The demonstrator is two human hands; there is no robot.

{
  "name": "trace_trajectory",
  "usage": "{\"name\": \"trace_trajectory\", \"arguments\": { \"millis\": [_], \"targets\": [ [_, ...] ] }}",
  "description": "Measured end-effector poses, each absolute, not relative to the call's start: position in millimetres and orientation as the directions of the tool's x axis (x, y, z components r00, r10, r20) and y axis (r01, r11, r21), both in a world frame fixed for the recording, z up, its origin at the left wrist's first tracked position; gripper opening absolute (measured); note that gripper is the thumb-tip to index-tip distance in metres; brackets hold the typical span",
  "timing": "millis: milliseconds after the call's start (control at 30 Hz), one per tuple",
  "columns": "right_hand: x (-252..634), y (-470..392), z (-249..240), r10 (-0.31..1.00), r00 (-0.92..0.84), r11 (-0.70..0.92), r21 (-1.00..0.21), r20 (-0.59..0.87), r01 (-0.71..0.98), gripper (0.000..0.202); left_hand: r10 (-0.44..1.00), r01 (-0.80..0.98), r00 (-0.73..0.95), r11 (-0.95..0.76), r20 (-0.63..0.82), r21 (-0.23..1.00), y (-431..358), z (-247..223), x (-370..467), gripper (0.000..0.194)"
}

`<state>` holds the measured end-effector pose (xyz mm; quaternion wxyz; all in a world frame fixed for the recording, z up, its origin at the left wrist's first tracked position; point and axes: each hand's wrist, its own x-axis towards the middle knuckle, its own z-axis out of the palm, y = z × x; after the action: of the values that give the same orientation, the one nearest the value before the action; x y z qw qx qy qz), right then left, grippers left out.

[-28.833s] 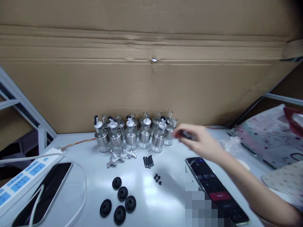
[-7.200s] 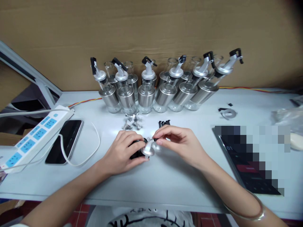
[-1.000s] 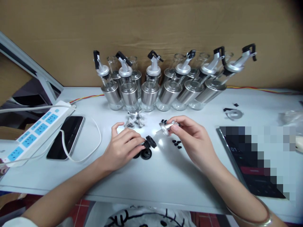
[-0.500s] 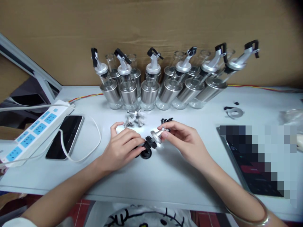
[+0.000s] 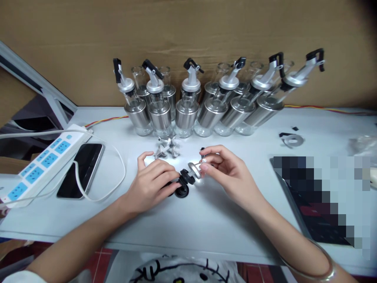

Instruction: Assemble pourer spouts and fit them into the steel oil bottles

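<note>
My right hand (image 5: 225, 165) pinches a silver pourer spout (image 5: 193, 169) between thumb and fingers, its round base tilted toward the lower left. Right beside that base is a black ribbed stopper (image 5: 187, 177), held at the fingertips of my left hand (image 5: 154, 182). Whether the two parts touch is hard to tell. Another black stopper (image 5: 182, 191) lies on the table under the left fingertips, partly covered. Just beyond my left hand sits a small pile of silver pourer spouts (image 5: 167, 148). Small black pieces behind my right fingers are mostly hidden.
Glass-and-steel bottles (image 5: 187, 114) stand in rows at the back; the front ones carry pourers. On the left are a power strip (image 5: 44, 165), a phone (image 5: 81, 171) and a white cable (image 5: 123, 173). A tape roll (image 5: 292, 140) and a dark tablet-like device (image 5: 306, 204) lie right.
My right fingers have shifted a little around the pourer spout, the index finger rising and covering the black pieces behind. My left hand stays in place.
</note>
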<state>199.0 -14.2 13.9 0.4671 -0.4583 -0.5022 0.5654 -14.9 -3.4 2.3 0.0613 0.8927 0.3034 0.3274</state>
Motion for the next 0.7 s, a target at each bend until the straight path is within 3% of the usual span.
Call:
{"name": "trace_trajectory", "arguments": {
  "millis": [700],
  "targets": [
    [199.6, -12.6, 14.2, 0.995, -0.1, 0.006, -0.999, 0.011, -0.048, 0.029, 0.581, 0.488, 0.601, -0.811, 0.549, 0.324, -5.7, 4.0, -14.6, 0.007]
  ]
}}
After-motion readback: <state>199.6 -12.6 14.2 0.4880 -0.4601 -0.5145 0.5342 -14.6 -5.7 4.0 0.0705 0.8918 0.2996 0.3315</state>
